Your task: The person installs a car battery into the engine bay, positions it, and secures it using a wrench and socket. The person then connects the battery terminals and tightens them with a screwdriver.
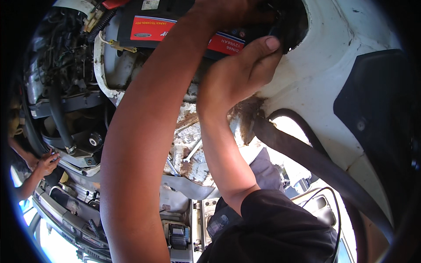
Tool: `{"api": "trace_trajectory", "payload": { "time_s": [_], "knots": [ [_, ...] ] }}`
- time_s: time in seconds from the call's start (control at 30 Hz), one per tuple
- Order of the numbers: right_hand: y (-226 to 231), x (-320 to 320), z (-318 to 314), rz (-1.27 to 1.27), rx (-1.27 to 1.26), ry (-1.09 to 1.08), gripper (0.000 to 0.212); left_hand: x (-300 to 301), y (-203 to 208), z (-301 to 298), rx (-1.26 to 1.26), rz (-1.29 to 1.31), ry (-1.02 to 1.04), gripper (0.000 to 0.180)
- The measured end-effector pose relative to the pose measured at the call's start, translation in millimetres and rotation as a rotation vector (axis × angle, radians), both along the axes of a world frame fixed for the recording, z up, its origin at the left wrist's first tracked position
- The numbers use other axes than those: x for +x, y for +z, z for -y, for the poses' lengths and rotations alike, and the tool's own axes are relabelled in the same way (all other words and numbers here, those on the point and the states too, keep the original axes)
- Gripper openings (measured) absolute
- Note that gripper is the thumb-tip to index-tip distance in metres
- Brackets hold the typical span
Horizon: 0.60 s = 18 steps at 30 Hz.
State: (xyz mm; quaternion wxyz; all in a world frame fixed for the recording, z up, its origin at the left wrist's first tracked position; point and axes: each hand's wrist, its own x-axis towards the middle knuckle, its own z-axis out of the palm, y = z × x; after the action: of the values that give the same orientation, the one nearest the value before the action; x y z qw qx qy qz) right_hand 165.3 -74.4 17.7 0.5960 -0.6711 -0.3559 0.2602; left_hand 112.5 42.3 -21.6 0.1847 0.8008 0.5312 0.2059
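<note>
My left arm crosses upward over the front of a black car battery (149, 8) with a red and yellow label. My left hand (232, 13) lies at the battery's top right, its fingers lost in shadow. Just below it, my right hand (245, 70) is beside the battery's right end. Its thumb presses toward the bent fingers, against a dark part in the shadowed opening. What it grips there cannot be made out. Below the battery, an open-ended wrench (193, 151) rests on rusted, peeling white sheet metal (201, 168), between my forearms.
Another person's hand (47, 165) shows at the far left, by the vehicle's front. Engine parts and a thick black hose (57, 118) fill the left. A yellow connector (123, 46) hangs near the battery. A broad dark strap-like strip (307, 158) slants across the lower right.
</note>
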Motion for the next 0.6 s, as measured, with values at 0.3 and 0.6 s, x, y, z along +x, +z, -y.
{"api": "trace_trajectory", "payload": {
  "time_s": [0.3,0.6],
  "knots": [
    [48.7,-5.4,-36.1,-0.155,-0.013,0.025,0.065,-5.3,20.7,2.3,-0.089,0.136,-0.005,0.041],
    [-2.3,5.3,-3.1,-0.06,-0.027,-0.016,0.061,4.1,-14.1,-8.2,0.032,0.038,0.0,0.044]
  ]
}}
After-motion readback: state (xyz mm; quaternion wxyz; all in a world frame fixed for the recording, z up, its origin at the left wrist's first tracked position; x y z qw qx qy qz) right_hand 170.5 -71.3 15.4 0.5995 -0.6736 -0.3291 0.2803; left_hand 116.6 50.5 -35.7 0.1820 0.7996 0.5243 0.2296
